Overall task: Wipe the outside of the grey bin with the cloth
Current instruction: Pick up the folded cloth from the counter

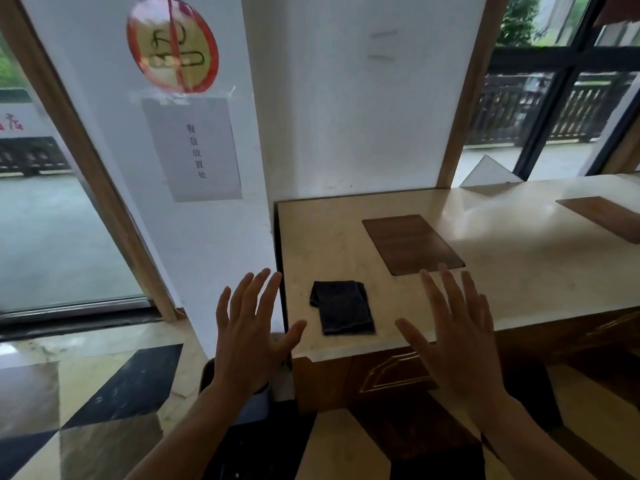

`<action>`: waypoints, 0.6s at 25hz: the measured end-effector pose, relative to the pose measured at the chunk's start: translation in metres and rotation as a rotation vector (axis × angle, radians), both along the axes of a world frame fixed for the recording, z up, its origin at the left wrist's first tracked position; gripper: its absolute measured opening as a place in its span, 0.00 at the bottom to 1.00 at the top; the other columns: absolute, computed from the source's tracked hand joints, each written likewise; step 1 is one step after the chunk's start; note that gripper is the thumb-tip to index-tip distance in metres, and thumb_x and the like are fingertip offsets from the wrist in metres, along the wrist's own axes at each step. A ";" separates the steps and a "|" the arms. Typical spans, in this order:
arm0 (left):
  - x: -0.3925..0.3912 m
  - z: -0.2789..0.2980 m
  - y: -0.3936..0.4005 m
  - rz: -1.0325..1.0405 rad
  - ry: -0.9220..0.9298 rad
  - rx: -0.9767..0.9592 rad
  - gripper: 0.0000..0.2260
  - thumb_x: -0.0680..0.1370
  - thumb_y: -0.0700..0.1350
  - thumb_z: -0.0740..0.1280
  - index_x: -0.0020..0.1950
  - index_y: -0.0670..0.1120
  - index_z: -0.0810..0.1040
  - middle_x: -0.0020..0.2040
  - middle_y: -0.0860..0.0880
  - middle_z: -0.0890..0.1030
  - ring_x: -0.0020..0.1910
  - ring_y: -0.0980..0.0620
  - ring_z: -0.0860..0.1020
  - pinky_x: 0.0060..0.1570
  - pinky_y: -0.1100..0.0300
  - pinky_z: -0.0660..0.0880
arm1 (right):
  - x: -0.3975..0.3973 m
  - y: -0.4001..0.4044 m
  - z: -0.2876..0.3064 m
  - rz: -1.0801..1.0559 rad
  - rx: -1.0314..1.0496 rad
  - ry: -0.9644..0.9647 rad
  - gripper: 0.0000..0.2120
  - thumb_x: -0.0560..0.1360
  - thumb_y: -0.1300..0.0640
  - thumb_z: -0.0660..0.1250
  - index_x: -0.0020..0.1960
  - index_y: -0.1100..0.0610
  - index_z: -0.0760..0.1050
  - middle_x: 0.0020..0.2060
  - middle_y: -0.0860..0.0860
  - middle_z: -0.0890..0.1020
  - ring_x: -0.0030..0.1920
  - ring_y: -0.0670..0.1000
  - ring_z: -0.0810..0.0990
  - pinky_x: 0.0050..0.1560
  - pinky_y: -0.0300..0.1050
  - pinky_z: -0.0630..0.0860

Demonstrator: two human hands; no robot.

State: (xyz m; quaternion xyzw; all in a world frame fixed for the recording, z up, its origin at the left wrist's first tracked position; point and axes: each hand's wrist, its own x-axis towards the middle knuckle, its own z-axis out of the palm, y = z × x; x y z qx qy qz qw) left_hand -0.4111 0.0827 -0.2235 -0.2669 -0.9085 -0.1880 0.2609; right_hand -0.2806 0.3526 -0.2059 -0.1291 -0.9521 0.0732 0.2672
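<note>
A dark folded cloth (343, 307) lies on the pale stone counter (519, 258), near its front left corner. My left hand (251, 332) hovers to the left of the cloth, fingers spread, palm down, holding nothing. To the right of the cloth my right hand (453, 330) is also spread and empty. A grey bin (256, 405) stands on the floor left of the counter, below my left hand; my left forearm hides most of it.
A brown rectangular panel (412, 244) sits in the counter top behind the cloth, another (604, 216) at far right. A white pillar (207, 150) with a no-smoking sign and paper notice stands left of the counter. Glass windows flank it. The floor has dark and light tiles.
</note>
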 end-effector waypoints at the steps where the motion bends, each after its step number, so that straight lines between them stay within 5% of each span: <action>1: -0.013 -0.007 0.007 -0.003 -0.014 -0.010 0.35 0.75 0.68 0.54 0.75 0.48 0.61 0.75 0.45 0.65 0.75 0.46 0.59 0.73 0.44 0.50 | -0.014 0.006 -0.006 0.004 -0.010 -0.006 0.39 0.74 0.30 0.51 0.78 0.49 0.53 0.79 0.52 0.53 0.79 0.56 0.48 0.74 0.62 0.51; 15: -0.174 -0.115 0.109 0.085 -0.236 -0.150 0.29 0.75 0.63 0.59 0.71 0.49 0.66 0.66 0.48 0.72 0.60 0.46 0.72 0.60 0.48 0.67 | -0.205 0.107 -0.107 0.092 -0.147 -0.311 0.32 0.76 0.36 0.56 0.75 0.51 0.60 0.73 0.53 0.69 0.73 0.56 0.65 0.68 0.56 0.67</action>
